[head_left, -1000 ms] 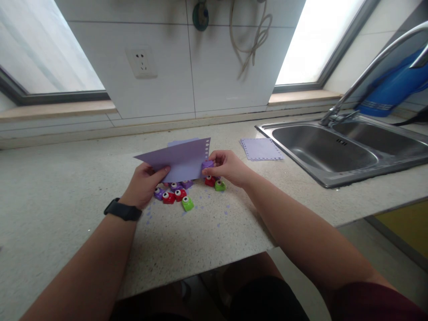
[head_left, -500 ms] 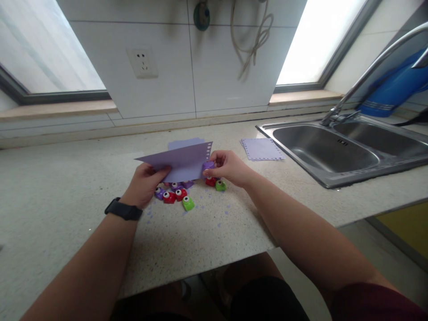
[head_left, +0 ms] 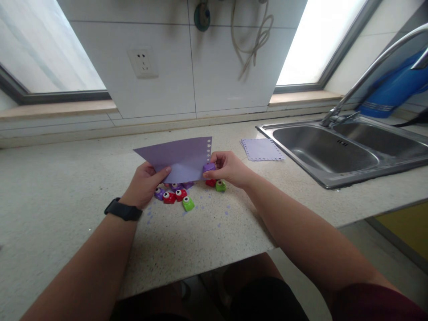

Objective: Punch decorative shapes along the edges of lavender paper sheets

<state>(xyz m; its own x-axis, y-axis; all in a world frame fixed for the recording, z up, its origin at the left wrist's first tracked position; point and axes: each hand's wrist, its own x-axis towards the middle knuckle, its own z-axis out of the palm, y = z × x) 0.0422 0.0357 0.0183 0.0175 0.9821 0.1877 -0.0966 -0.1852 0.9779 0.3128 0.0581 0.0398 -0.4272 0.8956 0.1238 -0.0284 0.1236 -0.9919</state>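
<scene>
My left hand [head_left: 147, 180] grips the left side of a purple sheet of paper [head_left: 177, 156], thumb on the near face. A row of small punched holes runs down the sheet's right edge. At that edge my right hand [head_left: 229, 168] is closed on a purple craft punch [head_left: 209, 167], which sits against the paper's lower right part. Below the sheet lie several more craft punches, among them a red punch [head_left: 169, 197], a green punch [head_left: 188, 203] and another green punch [head_left: 220, 185]. The paper partly hides some of them.
Small purple paper scraps [head_left: 227, 212] are scattered on the speckled counter [head_left: 83, 187]. A stack of purple sheets with punched edges [head_left: 262, 149] lies to the right, beside the steel sink [head_left: 327, 147]. A wall socket [head_left: 143, 62] is behind.
The purple sheet has tilted up so its face shows more, now covering the paper behind it. The punch has shifted slightly lower along the right edge with my right hand.
</scene>
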